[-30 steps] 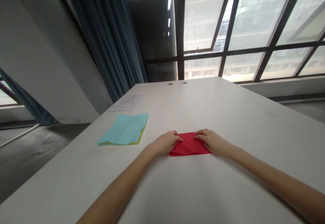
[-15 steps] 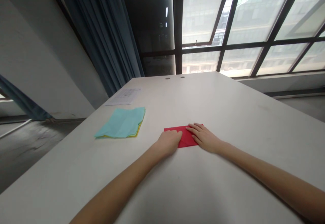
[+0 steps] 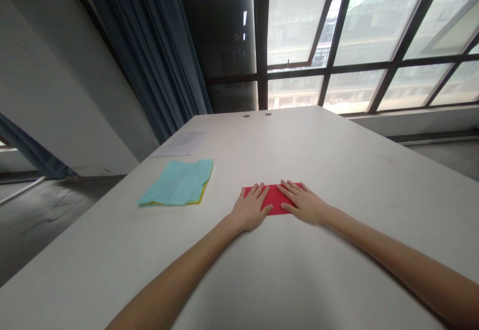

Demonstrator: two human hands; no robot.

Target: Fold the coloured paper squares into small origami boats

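Note:
A folded sheet of red paper lies flat on the white table in front of me. Across its left part rests my left hand, fingers stretched out and spread, covering that end. On the right part lies my right hand, also flat with its fingers apart. Between the two hands the middle of the paper shows. Each palm hides some of the near edge.
To the left is a stack of light blue and yellow paper. Behind it a printed white sheet lies by the table's left edge. A blue curtain and windows stand beyond the table.
My left hand has gone from curled fingers to lying flat and spread on the red paper. My right hand stays on the right part, its fingers slightly more spread.

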